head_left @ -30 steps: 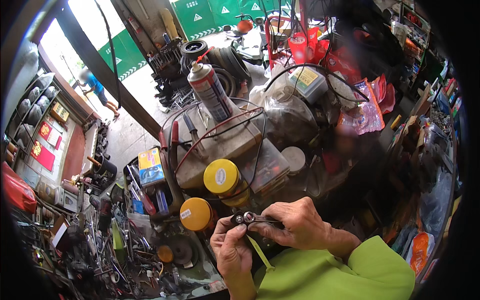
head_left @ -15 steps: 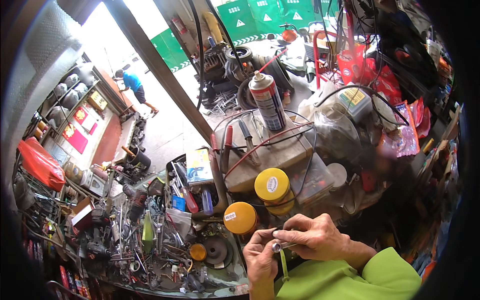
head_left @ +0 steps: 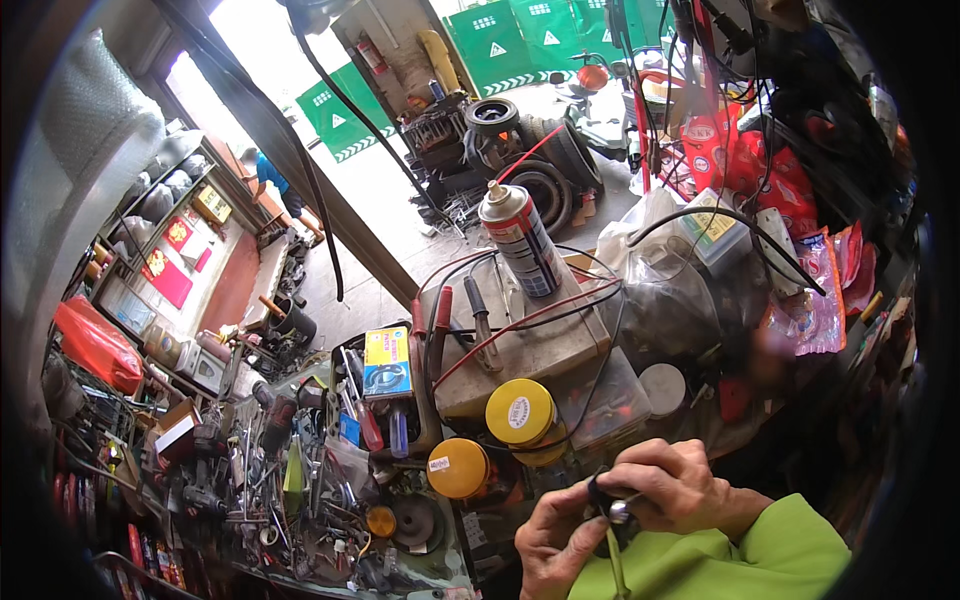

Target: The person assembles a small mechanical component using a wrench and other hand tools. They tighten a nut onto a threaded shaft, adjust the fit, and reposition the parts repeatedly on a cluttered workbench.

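Observation:
At the lower right, my two hands meet in front of a lime-green sleeve. My left hand (head_left: 555, 548) pinches a small dark piece (head_left: 597, 493) between its fingers. Curled over the same spot, my right hand (head_left: 682, 488) grips a small metal piece with a shiny round end (head_left: 619, 511). A narrow yellow-green strip (head_left: 614, 562) runs down below that end. The fingers hide most of both pieces, so their exact kind is unclear. Just left of the hands stand two yellow-lidded jars, the upper jar (head_left: 519, 412) and the lower jar (head_left: 458, 468).
A spray can (head_left: 520, 240) stands on a grey box with red and black cables (head_left: 482, 315). Tools (head_left: 295, 470) crowd the bench at left. A clear plastic box (head_left: 605, 405) lies beyond my hands. Tyres (head_left: 570, 170) stand outside, where a person in blue (head_left: 268, 172) bends.
The view has shifted, so the bench things sit differently in it. My hands have moved right and slightly lower, still together on the small pieces.

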The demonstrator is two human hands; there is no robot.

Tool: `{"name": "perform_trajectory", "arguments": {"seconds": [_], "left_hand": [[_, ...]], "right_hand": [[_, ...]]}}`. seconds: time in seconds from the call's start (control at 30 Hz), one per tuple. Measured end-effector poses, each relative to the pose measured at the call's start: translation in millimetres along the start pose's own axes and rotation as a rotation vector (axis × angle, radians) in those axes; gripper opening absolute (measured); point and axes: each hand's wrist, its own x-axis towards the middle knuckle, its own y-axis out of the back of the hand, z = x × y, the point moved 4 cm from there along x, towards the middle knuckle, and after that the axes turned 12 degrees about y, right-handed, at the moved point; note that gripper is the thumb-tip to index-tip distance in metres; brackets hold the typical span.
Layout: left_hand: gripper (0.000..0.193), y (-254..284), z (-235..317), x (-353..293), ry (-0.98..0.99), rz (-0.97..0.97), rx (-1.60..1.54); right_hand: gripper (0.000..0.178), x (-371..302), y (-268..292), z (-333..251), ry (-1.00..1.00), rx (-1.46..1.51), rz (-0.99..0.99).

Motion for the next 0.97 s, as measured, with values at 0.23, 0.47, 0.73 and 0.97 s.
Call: {"name": "perform_trajectory", "arguments": {"seconds": [0.23,0.47,0.73,0.97], "left_hand": [[0.025,-33.5,-7.9,11.9,-0.374,0.103,-0.157],[0.017,-16.5,-29.6,8.2,-0.337,0.227,-0.149],[0.02,-19.4,-42.1,5.9,-0.149,0.406,-0.161],[0.021,-18.5,-66.8,8.5,-0.03,0.363,-0.129]], "right_hand": [[0.036,6.0,8.2,-7.1,0.09,0.045,0.142],[0.047,2.8,16.4,-2.4,0.039,0.162,-0.004],[0.043,-17.6,4.9,9.7,0.004,0.05,-0.122],[0.041,-44.3,2.1,21.7,-0.112,-0.004,-0.219]]}}
